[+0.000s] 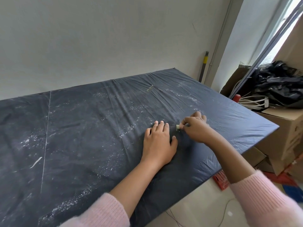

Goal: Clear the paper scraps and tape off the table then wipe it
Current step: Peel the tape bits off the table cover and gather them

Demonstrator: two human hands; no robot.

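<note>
Pinching the pale tape piece [177, 127] in the right hand [195, 129] toward the right edge of the table [255, 145] — pressing the left hand [159, 143] flat, fingers straight, on the black plastic cover [82, 128] just beside it — ideally peeling low and slow, keeping that cover from lifting or tearing.

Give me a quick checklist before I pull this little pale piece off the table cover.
1. Right hand pinches the pale piece: ok.
2. Left hand lies flat, holding the dark cover down: ok.
3. Pale piece free of the cover: cannot tell.
4. Tape patch farther back cleared: not ok, it is there.
5. White sliver at the left cleared: not ok.
6. White specks wiped: not ok.
</note>
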